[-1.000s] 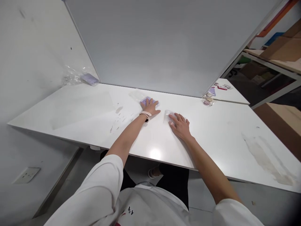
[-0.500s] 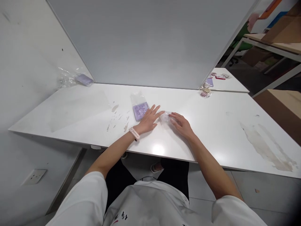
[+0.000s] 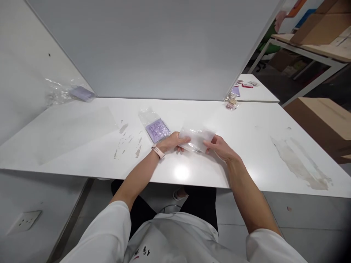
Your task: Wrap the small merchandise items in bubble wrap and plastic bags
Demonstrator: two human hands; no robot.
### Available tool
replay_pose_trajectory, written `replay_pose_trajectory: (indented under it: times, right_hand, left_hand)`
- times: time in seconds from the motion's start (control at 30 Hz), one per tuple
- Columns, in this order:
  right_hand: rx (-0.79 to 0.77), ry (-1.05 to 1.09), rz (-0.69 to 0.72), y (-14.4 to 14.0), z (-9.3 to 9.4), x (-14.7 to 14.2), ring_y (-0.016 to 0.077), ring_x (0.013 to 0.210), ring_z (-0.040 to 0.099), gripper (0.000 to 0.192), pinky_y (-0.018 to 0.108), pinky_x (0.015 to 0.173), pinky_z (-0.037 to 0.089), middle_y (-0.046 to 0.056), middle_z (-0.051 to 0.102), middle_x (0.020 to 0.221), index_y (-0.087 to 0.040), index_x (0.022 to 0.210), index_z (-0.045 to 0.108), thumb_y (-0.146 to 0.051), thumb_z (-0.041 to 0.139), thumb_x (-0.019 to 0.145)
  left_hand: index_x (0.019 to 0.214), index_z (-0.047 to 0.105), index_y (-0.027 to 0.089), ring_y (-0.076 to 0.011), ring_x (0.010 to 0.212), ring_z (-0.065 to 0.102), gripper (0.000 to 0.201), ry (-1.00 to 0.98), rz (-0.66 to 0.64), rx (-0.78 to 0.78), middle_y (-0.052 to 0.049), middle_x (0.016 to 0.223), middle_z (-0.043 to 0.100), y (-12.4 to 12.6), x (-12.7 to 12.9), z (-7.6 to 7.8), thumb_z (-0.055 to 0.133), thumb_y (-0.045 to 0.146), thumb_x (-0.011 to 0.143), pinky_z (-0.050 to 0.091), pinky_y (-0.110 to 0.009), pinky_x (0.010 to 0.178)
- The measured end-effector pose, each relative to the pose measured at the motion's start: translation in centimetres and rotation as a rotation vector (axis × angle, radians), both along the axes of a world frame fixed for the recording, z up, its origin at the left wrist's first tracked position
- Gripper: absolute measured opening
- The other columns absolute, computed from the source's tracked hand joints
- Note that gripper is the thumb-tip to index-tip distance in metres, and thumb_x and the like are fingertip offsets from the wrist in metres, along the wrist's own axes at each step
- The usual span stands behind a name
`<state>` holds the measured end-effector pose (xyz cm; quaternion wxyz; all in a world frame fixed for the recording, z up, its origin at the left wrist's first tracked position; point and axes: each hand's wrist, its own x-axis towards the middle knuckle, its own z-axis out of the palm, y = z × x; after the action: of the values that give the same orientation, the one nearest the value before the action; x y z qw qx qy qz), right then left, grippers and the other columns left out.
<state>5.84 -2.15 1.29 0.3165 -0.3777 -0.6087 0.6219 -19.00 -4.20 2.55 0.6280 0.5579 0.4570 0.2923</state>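
Both of my hands hold a clear plastic bag (image 3: 196,139) just above the white table (image 3: 246,153). My left hand (image 3: 173,143), with a pale watch strap on its wrist, grips the bag's left end. My right hand (image 3: 219,147) pinches its right end. Lying flat on the table just left of my left hand is a purple card in a clear bag (image 3: 157,128), which neither hand touches.
A crumpled clear bag with a purple item (image 3: 71,92) sits at the far left corner. Small packets (image 3: 231,100) lie at the partition's right end, more on the neighbouring desk. Smudges mark the table at left centre and right. Cardboard boxes stand at far right.
My left hand let go of the purple card's bag and came toward me. Both hands lifted the clear bag off the table and now hold it between them.
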Motion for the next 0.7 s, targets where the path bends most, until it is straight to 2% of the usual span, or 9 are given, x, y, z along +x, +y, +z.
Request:
replay_pose_trajectory:
  times: [0.07, 0.13, 0.23, 0.3, 0.33, 0.4, 0.53, 0.63, 0.7]
  right_hand:
    - [-0.05, -0.038, -0.061, 0.1, -0.5, -0.8, 0.0141, 0.06, 0.057, 0.043, 0.027, 0.05, 0.046, 0.004, 0.066, 0.073, -0.016, 0.087, 0.071, -0.057, 0.079, 0.074]
    - [-0.095, -0.012, -0.115, 0.3, -0.8, -1.3, 0.0109, 0.051, 0.049, 0.044, 0.026, 0.045, 0.04, 0.001, 0.058, 0.059, -0.016, 0.071, 0.065, -0.058, 0.078, 0.075]
    - [-0.146, 0.078, -0.26, 0.8, -0.9, -1.4, 0.0098, 0.048, 0.046, 0.046, 0.025, 0.042, 0.038, 0.0, 0.056, 0.056, -0.017, 0.071, 0.063, -0.061, 0.08, 0.071]
    - [-0.168, 0.139, -0.33, 1.0, -0.9, -1.3, 0.0099, 0.048, 0.047, 0.047, 0.025, 0.041, 0.039, 0.0, 0.058, 0.059, -0.018, 0.074, 0.065, -0.062, 0.082, 0.068]
    - [-0.174, 0.164, -0.343, 1.0, -0.9, -1.2, 0.0101, 0.049, 0.047, 0.047, 0.025, 0.041, 0.04, 0.0, 0.058, 0.06, -0.018, 0.075, 0.065, -0.061, 0.082, 0.068]
    - [-0.186, 0.191, -0.329, 0.9, -0.8, -1.2, 0.0105, 0.05, 0.048, 0.044, 0.026, 0.043, 0.042, 0.0, 0.059, 0.061, -0.018, 0.076, 0.066, -0.059, 0.082, 0.07]
    - [-0.201, 0.163, -0.206, 0.5, -0.6, -1.0, 0.0123, 0.056, 0.056, 0.038, 0.027, 0.049, 0.05, 0.003, 0.066, 0.071, -0.017, 0.087, 0.072, -0.049, 0.085, 0.071]
    - [-0.185, 0.16, -0.156, 0.3, -0.1, -0.8, 0.0127, 0.063, 0.061, 0.056, 0.026, 0.055, 0.056, 0.003, 0.071, 0.086, -0.022, 0.118, 0.069, -0.042, 0.088, 0.069]
    - [-0.201, 0.198, -0.163, 0.3, 0.3, -0.6, 0.0135, 0.067, 0.064, 0.069, 0.026, 0.056, 0.058, 0.003, 0.072, 0.095, -0.027, 0.134, 0.061, -0.051, 0.083, 0.073]
  left_hand:
    - [0.099, 0.064, 0.01, -0.0113, 0.048, 0.058, 0.049, -0.081, 0.023, -0.031, -0.005, 0.065, 0.065, -0.2, -0.1, 0.1, 0.07, 0.056, 0.085, 0.042, -0.021, 0.042]
    - [0.117, 0.058, 0.01, -0.0125, 0.055, 0.064, 0.055, -0.173, 0.133, -0.029, -0.008, 0.079, 0.069, -0.1, 0.0, -0.1, 0.066, 0.056, 0.089, 0.048, -0.022, 0.047]
    - [0.146, 0.04, 0.019, -0.0165, 0.083, 0.072, 0.071, -0.289, 0.202, 0.005, -0.015, 0.117, 0.067, -0.1, 0.0, -0.4, 0.072, 0.042, 0.088, 0.058, -0.03, 0.075]
    - [0.154, 0.031, 0.026, -0.0201, 0.102, 0.07, 0.09, -0.301, 0.177, 0.046, -0.016, 0.136, 0.059, 0.0, 0.1, -0.7, 0.081, 0.027, 0.079, 0.056, -0.037, 0.092]
    - [0.155, 0.03, 0.028, -0.0214, 0.106, 0.069, 0.096, -0.291, 0.173, 0.075, -0.016, 0.139, 0.057, 0.0, 0.1, -0.8, 0.083, 0.022, 0.075, 0.054, -0.039, 0.096]
    - [0.153, 0.035, 0.027, -0.0226, 0.108, 0.068, 0.092, -0.287, 0.211, 0.123, -0.014, 0.135, 0.061, 0.2, 0.4, -1.1, 0.083, 0.021, 0.074, 0.055, -0.04, 0.096]
    - [0.137, 0.056, 0.018, -0.0233, 0.098, 0.071, 0.057, -0.38, 0.383, 0.074, -0.012, 0.112, 0.072, 0.4, 0.7, -1.2, 0.069, 0.045, 0.089, 0.06, -0.037, 0.083]
    - [0.118, 0.065, 0.014, -0.0212, 0.086, 0.073, 0.046, -0.427, 0.465, -0.012, -0.012, 0.102, 0.074, 0.7, 0.5, -1.2, 0.06, 0.053, 0.093, 0.062, -0.034, 0.07]
    - [0.106, 0.066, 0.013, -0.0172, 0.075, 0.071, 0.042, -0.42, 0.505, -0.025, -0.01, 0.093, 0.073, 1.3, 0.5, -1.4, 0.06, 0.053, 0.093, 0.059, -0.028, 0.061]
